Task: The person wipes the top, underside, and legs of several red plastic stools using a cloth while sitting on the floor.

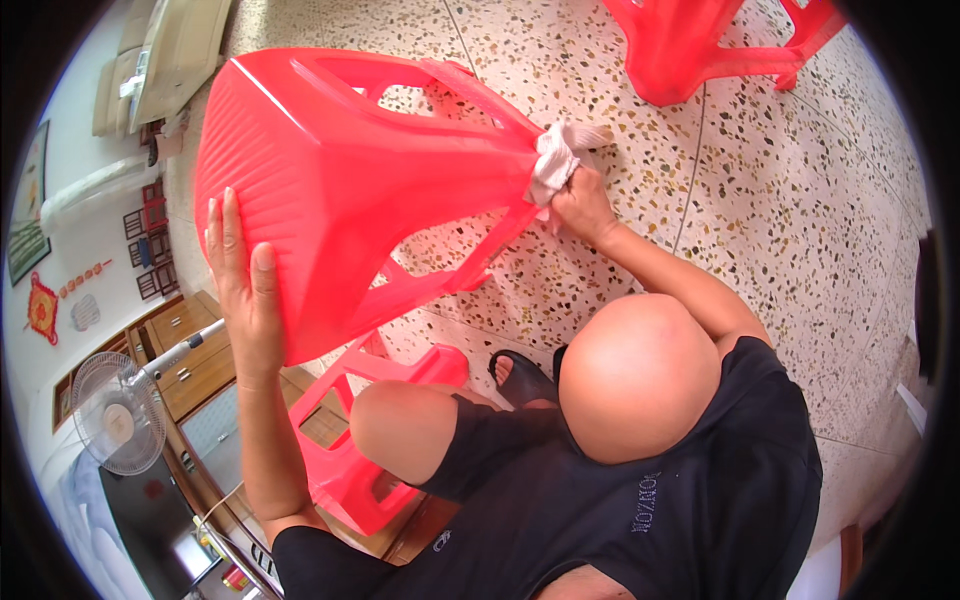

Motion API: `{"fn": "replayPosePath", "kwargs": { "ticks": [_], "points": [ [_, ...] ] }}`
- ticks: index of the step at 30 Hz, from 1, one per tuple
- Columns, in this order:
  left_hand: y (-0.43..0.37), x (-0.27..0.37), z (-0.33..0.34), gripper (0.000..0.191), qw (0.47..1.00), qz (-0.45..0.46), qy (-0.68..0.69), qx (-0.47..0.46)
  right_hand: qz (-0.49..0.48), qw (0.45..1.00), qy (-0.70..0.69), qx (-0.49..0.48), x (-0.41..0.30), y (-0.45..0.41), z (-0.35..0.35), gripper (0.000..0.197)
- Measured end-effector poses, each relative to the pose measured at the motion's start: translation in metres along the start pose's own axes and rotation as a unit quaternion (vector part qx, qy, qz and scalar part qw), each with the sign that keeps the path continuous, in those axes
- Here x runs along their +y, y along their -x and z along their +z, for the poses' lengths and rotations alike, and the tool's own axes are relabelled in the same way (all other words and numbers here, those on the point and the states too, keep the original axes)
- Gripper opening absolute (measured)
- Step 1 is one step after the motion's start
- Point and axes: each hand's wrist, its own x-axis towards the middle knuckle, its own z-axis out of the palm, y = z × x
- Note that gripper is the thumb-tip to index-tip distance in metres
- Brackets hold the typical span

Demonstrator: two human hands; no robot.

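A red plastic stool (367, 172) is tipped on its side before me, with its ribbed seat facing left and its legs pointing right. My left hand (251, 289) lies flat on the seat, fingers stretched out, its palm hidden against the plastic. At the end of one leg, my right hand (581, 202) grips a whitish cloth (555, 161) that is wrapped around the leg. The fingers under the cloth are partly hidden.
A second red stool (664, 52) stands at the upper right on the speckled terrazzo floor (787, 247). Another red plastic stool (360, 480) is by my left knee. A fan (118, 421), a wooden cabinet (184, 337) and a dark screen (150, 517) are at the left.
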Motion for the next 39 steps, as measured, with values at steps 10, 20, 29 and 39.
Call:
{"fn": "replayPosePath", "kwargs": {
  "ticks": [10, 20, 29, 39],
  "points": [
    [0.005, -0.001, -0.003, 0.070, 1.000, -0.011, -0.008, -0.018, -0.321, 0.908, -0.206, -0.174, -0.168, -0.078, 0.010, 0.034],
    [0.000, 0.001, 0.001, 0.070, 1.000, -0.010, -0.008, -0.015, -0.309, 0.903, -0.220, -0.201, -0.219, -0.226, 0.090, 0.029],
    [0.004, 0.000, -0.004, 0.071, 0.999, -0.001, -0.048, -0.011, -0.409, 0.894, -0.041, -0.179, -0.160, -0.086, -0.013, 0.030],
    [0.002, -0.005, 0.003, 0.073, 0.999, -0.001, -0.035, -0.009, -0.333, 0.921, -0.003, -0.201, -0.207, -0.194, 0.067, 0.019]
  ]
}}
